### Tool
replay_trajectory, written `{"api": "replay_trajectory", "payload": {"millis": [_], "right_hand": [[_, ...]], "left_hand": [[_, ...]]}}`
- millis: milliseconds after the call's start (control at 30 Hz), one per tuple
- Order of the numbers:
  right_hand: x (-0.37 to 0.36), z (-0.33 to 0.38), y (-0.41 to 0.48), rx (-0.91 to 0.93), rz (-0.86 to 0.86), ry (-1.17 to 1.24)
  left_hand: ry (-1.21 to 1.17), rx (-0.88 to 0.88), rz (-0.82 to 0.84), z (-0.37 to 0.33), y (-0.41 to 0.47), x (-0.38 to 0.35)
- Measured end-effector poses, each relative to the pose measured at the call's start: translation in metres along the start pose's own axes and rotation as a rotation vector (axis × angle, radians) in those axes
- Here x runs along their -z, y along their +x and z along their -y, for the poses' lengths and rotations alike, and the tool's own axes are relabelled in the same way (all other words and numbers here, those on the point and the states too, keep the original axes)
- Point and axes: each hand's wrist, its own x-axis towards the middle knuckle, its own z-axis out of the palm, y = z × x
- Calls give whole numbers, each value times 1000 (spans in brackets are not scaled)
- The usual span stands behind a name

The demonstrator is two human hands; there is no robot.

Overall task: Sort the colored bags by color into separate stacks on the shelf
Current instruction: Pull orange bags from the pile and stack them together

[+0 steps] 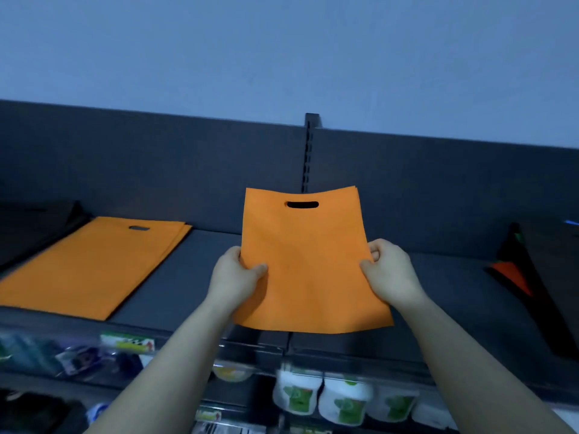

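So the main way this goes sideways: the orange bag (308, 261) is floppy non-woven stuff, held only by its side edges about halfway down. The top with the handle slot is already curling a bit, so if it gets laid down quickly it could fold under itself or land skewed on the orange stack (91, 264) over at 9 o'clock. That stack already has a fanned far edge near the cut-out, so a sloppy drop would probably make it worse, and dragging the new bag across could shove the top layers out of line.

Other thing to watch is the dark pile at the far left, around 10 o'clock, sitting right beside the orange stack. Overshoot and the bag ends up half on the wrong colour. The mixed pile (532, 277) at 3 o'clock still shows orange-red under black, so there's more sorting to go, I'd guess.

Hands: the left hand (233, 277) is pinched on the bag's left edge, thumb on the front, fingers behind. The right hand (388, 270) does the same on the right edge, fingers curled tight around it. Both are closed on the bag, which hangs upright in the middle of the view, above the shelf (194, 277) and clear of it, well apart from both piles.
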Motion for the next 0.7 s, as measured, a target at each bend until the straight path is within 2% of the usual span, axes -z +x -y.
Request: {"api": "replay_trajectory", "payload": {"millis": [300,700], "right_hand": [[-111,83,-9,68,117,36],[-214,171,4,238,263,46]], "left_hand": [[146,83,-43,58,8,120],[413,226,-303,126,33,231]]}}
